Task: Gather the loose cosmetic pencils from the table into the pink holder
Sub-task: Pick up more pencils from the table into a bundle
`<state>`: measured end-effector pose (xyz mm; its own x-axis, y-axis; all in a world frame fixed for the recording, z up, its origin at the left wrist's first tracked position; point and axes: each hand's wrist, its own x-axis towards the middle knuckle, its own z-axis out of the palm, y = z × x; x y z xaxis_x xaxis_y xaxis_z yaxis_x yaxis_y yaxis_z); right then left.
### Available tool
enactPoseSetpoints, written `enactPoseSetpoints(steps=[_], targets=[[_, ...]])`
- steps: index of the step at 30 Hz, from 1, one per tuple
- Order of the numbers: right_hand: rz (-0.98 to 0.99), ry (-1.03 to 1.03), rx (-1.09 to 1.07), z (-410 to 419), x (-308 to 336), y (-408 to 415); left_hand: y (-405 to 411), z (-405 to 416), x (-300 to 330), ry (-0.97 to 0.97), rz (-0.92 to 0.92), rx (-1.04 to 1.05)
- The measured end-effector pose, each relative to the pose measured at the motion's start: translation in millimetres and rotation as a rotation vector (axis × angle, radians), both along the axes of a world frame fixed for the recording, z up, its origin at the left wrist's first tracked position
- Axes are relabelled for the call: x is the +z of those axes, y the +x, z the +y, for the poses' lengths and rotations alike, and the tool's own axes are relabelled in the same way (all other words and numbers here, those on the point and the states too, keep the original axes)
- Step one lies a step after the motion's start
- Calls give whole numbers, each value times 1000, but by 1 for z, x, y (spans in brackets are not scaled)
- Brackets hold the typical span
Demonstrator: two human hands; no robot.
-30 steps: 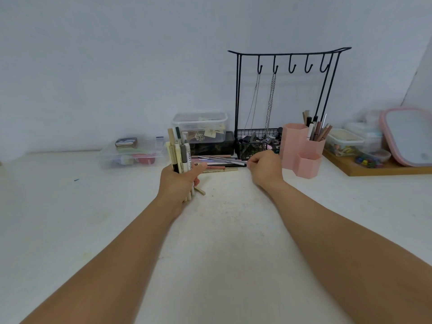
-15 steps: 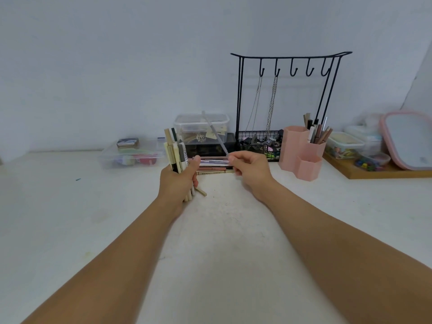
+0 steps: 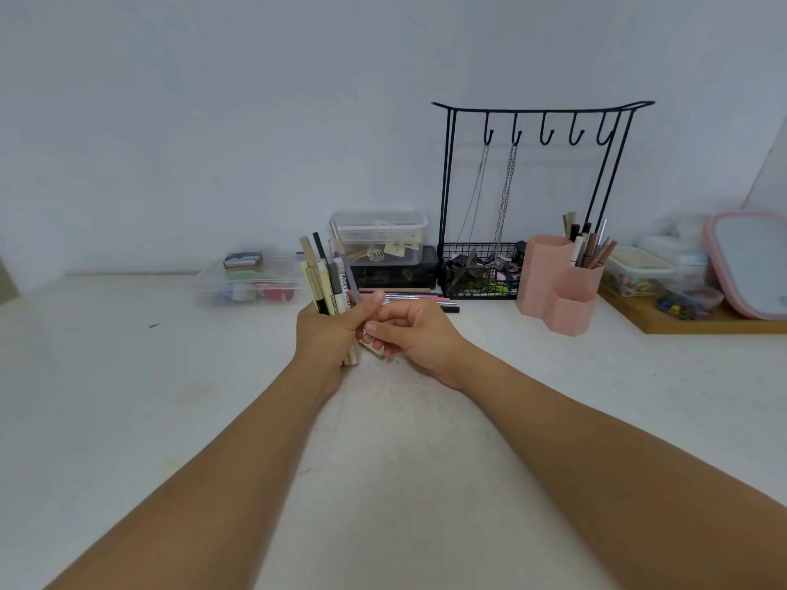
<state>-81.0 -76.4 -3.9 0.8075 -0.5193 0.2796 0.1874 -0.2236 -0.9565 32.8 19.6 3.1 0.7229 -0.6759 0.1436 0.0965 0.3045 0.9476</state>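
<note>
My left hand grips an upright bundle of cosmetic pencils, beige, black and white. My right hand sits right beside it, fingers curled, pinching the lower end of a grey pencil that leans into the bundle. Several loose pencils lie flat on the white table just behind my hands. The pink holder stands to the right, with several pencils upright in its back compartment.
A black wire jewellery stand with chains and a basket stands behind the loose pencils. Clear plastic boxes sit at the back and at the left. A wooden tray with containers and a pink-rimmed mirror is at the right.
My right hand picked a grey pencil off the table pile, swung it upright and brought it left against the bundle in my left hand. The left hand stayed in place.
</note>
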Motion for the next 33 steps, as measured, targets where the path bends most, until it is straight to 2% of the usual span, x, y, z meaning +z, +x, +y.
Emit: enactPoseSetpoints(steps=[5, 11, 14, 16, 18, 21, 23, 28, 33], targets=[[50, -150, -100, 0, 0, 1, 1, -3, -3, 39, -3, 46], [60, -265, -106, -1, -1, 0, 1, -7, -4, 89, -28, 72], [75, -499, -403, -18, 1, -7, 5, -6, -5, 98, -72, 92], [198, -673, -619, -39, 2, -19, 8, -5, -6, 99, -108, 99], [367, -730, -667, -59, 0, -32, 8, -5, -6, 102, -121, 98], [555, -711, -639, -75, -2, -37, 7, -4, -6, 100, -120, 78], [594, -704, -646, -76, -3, -34, 6, -4, -6, 97, -133, 67], [540, -618, -734, -79, -2, -33, 6, -4, -4, 124, -102, 73], [425, -402, -789, -85, 3, -42, 6, -3, -3, 183, -88, 78]])
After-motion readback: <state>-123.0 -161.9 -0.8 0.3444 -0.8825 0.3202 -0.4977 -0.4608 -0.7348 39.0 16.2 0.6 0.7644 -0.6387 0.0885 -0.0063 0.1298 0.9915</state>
